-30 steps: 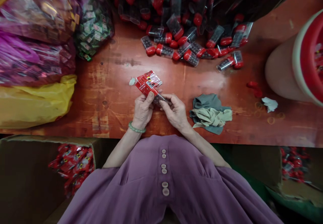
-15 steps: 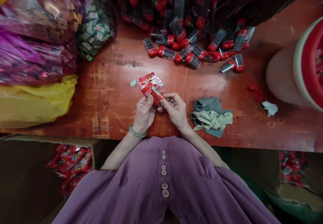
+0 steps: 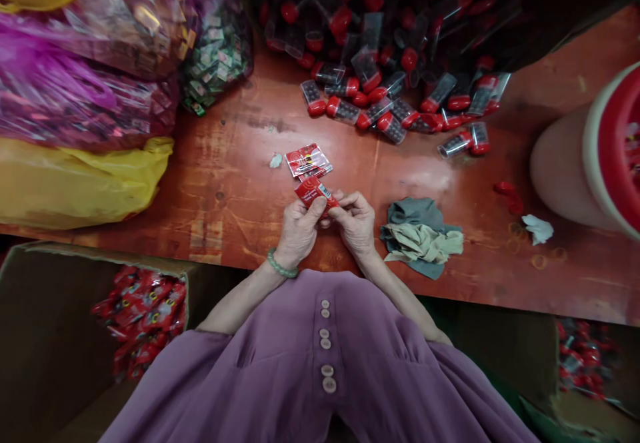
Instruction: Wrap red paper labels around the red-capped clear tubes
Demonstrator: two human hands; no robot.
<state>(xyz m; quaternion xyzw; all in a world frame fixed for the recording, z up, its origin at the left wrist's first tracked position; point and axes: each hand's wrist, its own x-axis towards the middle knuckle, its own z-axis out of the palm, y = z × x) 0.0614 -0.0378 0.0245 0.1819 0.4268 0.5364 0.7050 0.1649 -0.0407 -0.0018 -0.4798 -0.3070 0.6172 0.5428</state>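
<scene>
Between both hands is a small red printed packet (image 3: 311, 190) with a white barcode label. My left hand (image 3: 299, 228), with a green bead bracelet (image 3: 281, 264) at the wrist, pinches its left side under the thumb. At the packet's right end my right hand (image 3: 356, 222) grips with thumb and curled fingers; those fingertips are partly hidden. Just beyond, a few flat red packets (image 3: 309, 158) lie on the red-brown table (image 3: 240, 176). To the right of my right hand sits a crumpled grey and beige cloth (image 3: 423, 236).
Many clear tubes with red caps (image 3: 393, 126) spill from a dark opening at the back. Filled plastic bags (image 3: 85, 183) crowd the left. A white bucket with a red rim (image 3: 565, 150) stands right. Cardboard boxes (image 3: 187, 296) of red packets sit below the table edge.
The view has turned slightly, shifting the table's contents. Both hands have drawn the red packet a little away from the flat packets, and my left thumb now lies further across it.
</scene>
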